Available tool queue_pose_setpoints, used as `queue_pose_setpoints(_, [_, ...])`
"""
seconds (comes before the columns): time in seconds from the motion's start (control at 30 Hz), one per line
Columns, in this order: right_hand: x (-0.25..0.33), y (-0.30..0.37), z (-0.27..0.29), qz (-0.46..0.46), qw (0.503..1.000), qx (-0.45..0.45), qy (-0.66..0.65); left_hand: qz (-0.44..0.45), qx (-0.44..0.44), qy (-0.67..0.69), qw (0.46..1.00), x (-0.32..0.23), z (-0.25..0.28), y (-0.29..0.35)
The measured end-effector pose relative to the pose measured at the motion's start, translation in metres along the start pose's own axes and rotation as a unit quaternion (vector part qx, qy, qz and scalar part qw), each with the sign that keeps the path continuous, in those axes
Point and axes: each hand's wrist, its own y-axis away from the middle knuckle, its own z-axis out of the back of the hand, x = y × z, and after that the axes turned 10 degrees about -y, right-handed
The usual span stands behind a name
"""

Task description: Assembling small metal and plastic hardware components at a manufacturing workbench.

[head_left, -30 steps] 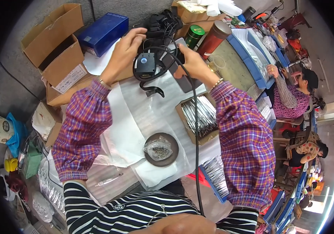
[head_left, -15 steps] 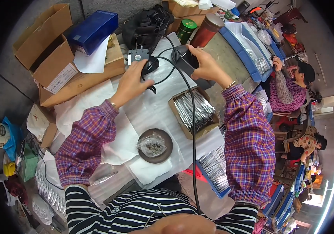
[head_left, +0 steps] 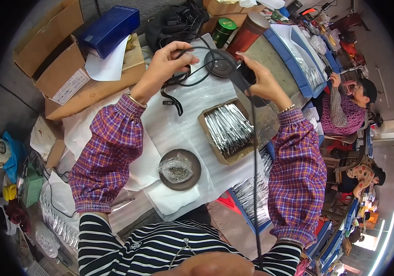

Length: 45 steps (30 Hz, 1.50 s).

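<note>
My left hand (head_left: 171,62) is raised over the far part of the table, its fingers closed at a looped black cable (head_left: 207,73). Below those fingers a black strap (head_left: 175,102) hangs down over the white sheet. On the far right, my right hand (head_left: 266,83) grips a dark flat rectangular device (head_left: 242,82), partly covered by the fingers. The cable runs from this area down toward my body. Between the hands, beside the device, is a dark round dish (head_left: 220,64). Nearer to me stands an open cardboard box (head_left: 224,158) full of thin silvery metal pieces.
A brown bowl (head_left: 196,177) holds a clear bag of small metal parts. Cardboard boxes (head_left: 68,83) and a blue box (head_left: 109,30) stand far left. Behind are a black bag (head_left: 169,25), a green tin (head_left: 224,30) and a red canister (head_left: 250,34). Co-workers (head_left: 344,106) sit at right.
My left hand has lifted away from a small grey box-like device, with the cable and strap. My right hand has shifted right with the dark device, uncovering the round dish.
</note>
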Motion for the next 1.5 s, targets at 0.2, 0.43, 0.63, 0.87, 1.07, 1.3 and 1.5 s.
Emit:
queue_pose_setpoints(0.2, [0.003,0.003,-0.004,-0.033,0.999,0.017,-0.007,-0.112,0.002,-0.391,0.913,0.064,0.047,0.011])
queue_pose_setpoints(0.43, [-0.006,0.011,-0.005,-0.021,1.0,0.004,-0.004,-0.032,-0.088,-0.557,0.826,0.062,0.021,-0.005])
queue_pose_setpoints(0.63, [-0.019,0.016,-0.001,-0.031,0.999,-0.029,-0.021,-0.115,-0.133,-0.491,0.853,0.051,0.01,-0.004])
queue_pose_setpoints(0.87, [-0.036,0.034,-0.001,-0.063,0.997,-0.035,-0.004,-0.135,-0.127,-0.488,0.853,0.048,-0.013,-0.001])
queue_pose_setpoints(1.07, [-0.048,0.044,-0.009,-0.065,0.998,-0.023,-0.003,-0.101,-0.109,-0.507,0.849,0.056,-0.022,0.007])
queue_pose_setpoints(1.3, [-0.067,0.051,-0.015,-0.045,0.999,-0.02,0.023,-0.089,-0.097,-0.518,0.845,0.051,-0.031,0.007])
queue_pose_setpoints(1.5, [-0.069,0.049,-0.028,-0.024,0.999,-0.014,0.023,-0.102,-0.112,-0.534,0.832,0.055,-0.023,0.006])
